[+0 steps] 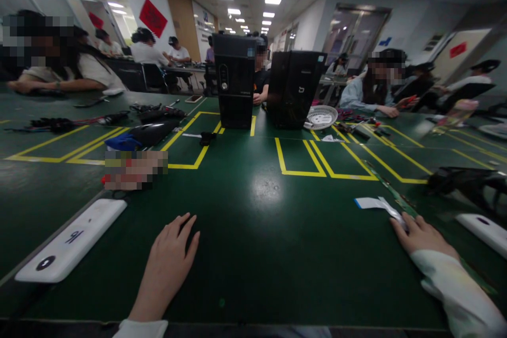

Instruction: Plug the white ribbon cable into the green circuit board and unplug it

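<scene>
My left hand [172, 256] lies palm down on the green tabletop [245, 264], fingers stretched out and holding nothing. To its left is a long white device [81, 237] with a dark round spot at its near end. On the right, my right hand [428, 237] is closed over a long, narrow green circuit board [396, 195], thumb on one side and fingers on the other. A white ribbon cable [372, 203] with a blue end sticks out leftward by the thumb. My fingertips partly hide where cable and board meet.
Two black computer towers [236, 82] stand at the back, beside a white basket [321, 117]. Yellow tape marks the table. A blue-and-black object [140, 134] and cables lie left. Black [467, 185] and white parts lie far right. Several people sit around.
</scene>
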### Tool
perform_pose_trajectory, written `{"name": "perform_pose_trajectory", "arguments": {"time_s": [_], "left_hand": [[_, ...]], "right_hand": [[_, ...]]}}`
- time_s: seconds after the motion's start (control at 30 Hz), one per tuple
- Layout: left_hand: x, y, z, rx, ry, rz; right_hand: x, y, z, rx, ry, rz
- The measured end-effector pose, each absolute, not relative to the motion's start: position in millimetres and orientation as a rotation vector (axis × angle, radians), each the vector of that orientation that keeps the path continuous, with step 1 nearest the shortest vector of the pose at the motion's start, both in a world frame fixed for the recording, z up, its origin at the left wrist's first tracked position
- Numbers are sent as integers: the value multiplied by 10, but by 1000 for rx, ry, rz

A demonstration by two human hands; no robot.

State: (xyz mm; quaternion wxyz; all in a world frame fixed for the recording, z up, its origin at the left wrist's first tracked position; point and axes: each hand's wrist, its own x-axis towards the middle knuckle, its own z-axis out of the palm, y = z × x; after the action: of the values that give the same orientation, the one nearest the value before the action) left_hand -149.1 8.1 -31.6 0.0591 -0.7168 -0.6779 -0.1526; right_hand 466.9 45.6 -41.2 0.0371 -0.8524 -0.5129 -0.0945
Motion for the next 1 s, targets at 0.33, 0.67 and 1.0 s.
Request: {"name": "perform_pose_trajectory", "arguments": {"time_s": [0.33,0.67,1.0], "left_hand": [[-1485,83,-297,-2177,-2062,-464],[-1490,77,-345,-2155,-1996,-496],[-1509,83,-358,-2166,-2018,-486]], "right_hand": [[4509,453,-127,-2824,-1433,-24],[4612,472,-134,-2841,-1472,-14],[4737,503,-224,-2817,-1455,-27]]}}
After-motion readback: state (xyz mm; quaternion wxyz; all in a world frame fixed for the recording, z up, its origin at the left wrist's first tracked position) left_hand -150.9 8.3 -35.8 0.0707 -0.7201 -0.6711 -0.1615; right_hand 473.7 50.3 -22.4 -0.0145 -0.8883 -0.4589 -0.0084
